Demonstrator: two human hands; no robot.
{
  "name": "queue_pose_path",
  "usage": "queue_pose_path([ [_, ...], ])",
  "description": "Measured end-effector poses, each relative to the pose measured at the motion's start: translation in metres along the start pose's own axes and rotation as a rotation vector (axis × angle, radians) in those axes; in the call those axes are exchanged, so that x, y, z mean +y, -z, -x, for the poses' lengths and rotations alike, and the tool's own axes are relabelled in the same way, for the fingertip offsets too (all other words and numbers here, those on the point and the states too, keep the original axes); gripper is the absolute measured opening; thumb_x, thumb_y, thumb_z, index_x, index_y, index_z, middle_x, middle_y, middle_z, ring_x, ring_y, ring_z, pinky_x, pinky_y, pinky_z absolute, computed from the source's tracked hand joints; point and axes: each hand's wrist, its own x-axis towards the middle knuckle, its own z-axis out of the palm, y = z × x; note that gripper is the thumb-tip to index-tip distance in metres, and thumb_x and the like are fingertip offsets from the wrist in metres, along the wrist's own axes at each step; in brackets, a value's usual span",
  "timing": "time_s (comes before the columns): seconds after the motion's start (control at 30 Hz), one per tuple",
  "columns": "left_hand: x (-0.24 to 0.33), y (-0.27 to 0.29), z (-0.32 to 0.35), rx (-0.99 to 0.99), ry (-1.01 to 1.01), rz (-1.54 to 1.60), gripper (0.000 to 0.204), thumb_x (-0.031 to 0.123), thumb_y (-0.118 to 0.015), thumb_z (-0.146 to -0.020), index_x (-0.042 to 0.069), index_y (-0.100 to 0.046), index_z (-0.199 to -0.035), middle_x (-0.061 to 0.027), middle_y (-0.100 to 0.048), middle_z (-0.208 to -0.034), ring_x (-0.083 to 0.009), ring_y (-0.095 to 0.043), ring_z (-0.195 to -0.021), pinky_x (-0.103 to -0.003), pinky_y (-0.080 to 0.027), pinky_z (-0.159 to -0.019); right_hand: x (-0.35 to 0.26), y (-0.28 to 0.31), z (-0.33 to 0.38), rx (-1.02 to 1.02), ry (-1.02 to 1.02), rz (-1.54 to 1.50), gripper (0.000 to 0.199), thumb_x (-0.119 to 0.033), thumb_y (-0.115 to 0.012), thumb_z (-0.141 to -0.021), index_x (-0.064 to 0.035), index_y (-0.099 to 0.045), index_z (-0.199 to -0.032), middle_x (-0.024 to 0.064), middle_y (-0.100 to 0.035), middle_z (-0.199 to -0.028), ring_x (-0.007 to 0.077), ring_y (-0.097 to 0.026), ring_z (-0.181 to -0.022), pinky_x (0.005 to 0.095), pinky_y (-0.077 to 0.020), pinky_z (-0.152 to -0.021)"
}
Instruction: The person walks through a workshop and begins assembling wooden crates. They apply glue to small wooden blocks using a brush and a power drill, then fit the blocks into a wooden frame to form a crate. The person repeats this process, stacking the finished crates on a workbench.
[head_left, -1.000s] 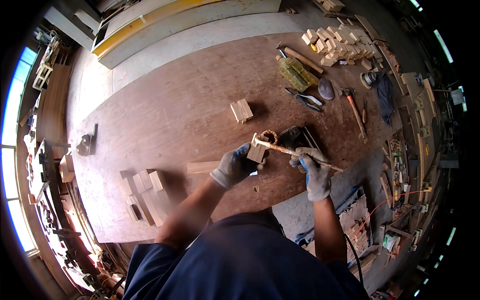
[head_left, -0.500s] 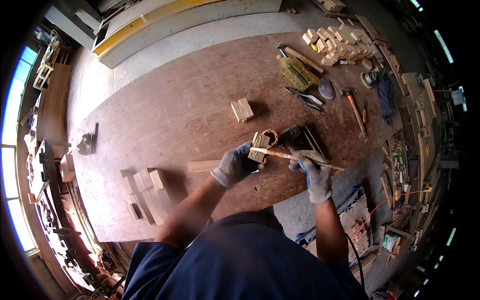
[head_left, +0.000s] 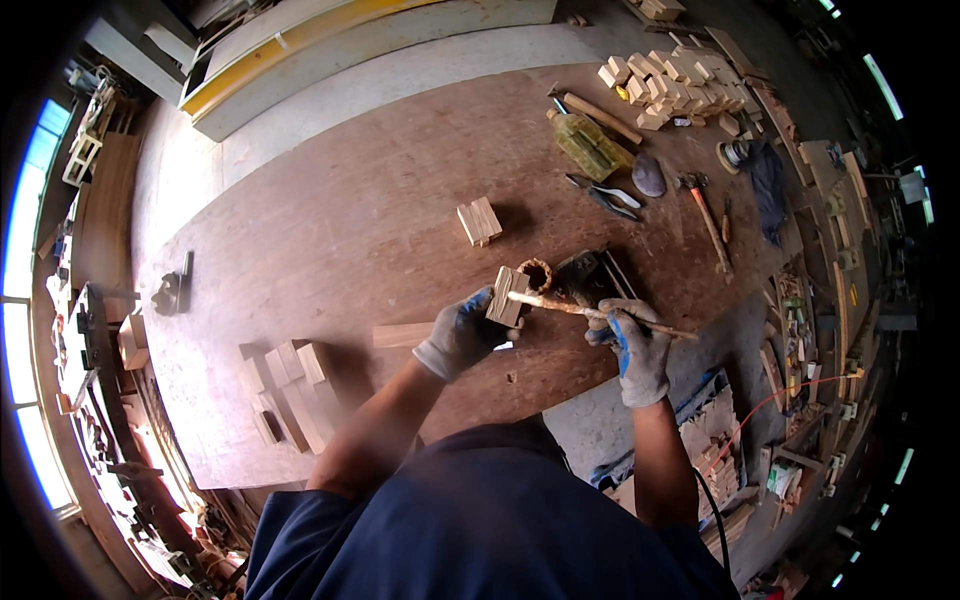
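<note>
- Holding a block [head_left: 508, 296] of light brown wood above the near middle of the table [head_left: 400, 180], left of the stick [head_left: 560, 305].
- Looking streaky on its upper face, with dark, uneven lines, and sitting tilted rather than square to the table.
- Gripping the block by its near left side with the gloved left hand [head_left: 462, 335], closed around it and spread only as wide as the wood.
- Pinching the stick midway along with the gloved right hand [head_left: 632, 350], pressed tight around the slim shaft.
- Pointing the stick's pale tip left, over the block's right part; cannot tell touching from hovering just above.
- Showing mottled brown and cream along the stick, thinner and browner at its right end.
- Lying near, just beyond the block: a brown ring [head_left: 538, 270].
- Lying farther off: a second block [head_left: 480, 221], and to the far right, pliers [head_left: 622, 197] and a bottle [head_left: 590, 146].
</note>
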Motion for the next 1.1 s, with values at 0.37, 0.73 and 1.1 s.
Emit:
queue_pose_path([
  [0.37,0.003,0.004,0.004,-0.083,-0.014,0.054,0.054,0.037,-0.050,-0.112,-0.002,-0.051,-0.150,-0.0237,-0.066,-0.136,-0.0325,-0.070,-0.113,-0.046,-0.060,-0.094,-0.012,-0.012,-0.004,0.111,-0.033,0.011,0.021,-0.018,-0.064,-0.104,-0.0008,-0.071,-0.114,0.0107,-0.078,-0.091,0.0161,-0.074,-0.073,0.0273,-0.0602,-0.065],
  [0.73,0.006,-0.009,0.011,-0.043,-0.029,-0.015,0.053,0.036,-0.045,-0.112,-0.003,-0.052,-0.147,-0.0214,-0.067,-0.132,-0.0305,-0.066,-0.116,-0.043,-0.053,-0.097,-0.013,-0.012,-0.005,0.064,-0.036,0.014,0.020,-0.016,-0.066,-0.104,0.0007,-0.071,-0.113,0.0116,-0.077,-0.090,0.0158,-0.074,-0.074,0.0271,-0.0593,-0.064],
  [1.1,0.010,-0.009,0.012,-0.016,-0.029,0.027,0.050,0.035,-0.044,-0.113,-0.002,-0.054,-0.146,-0.0184,-0.069,-0.131,-0.0279,-0.067,-0.114,-0.041,-0.055,-0.093,-0.026,-0.004,0.000,0.005,0.024,0.116,0.018,-0.012,-0.063,-0.104,0.0014,-0.070,-0.114,0.0125,-0.077,-0.096,0.0170,-0.075,-0.081,0.0298,-0.0637,-0.072],
])
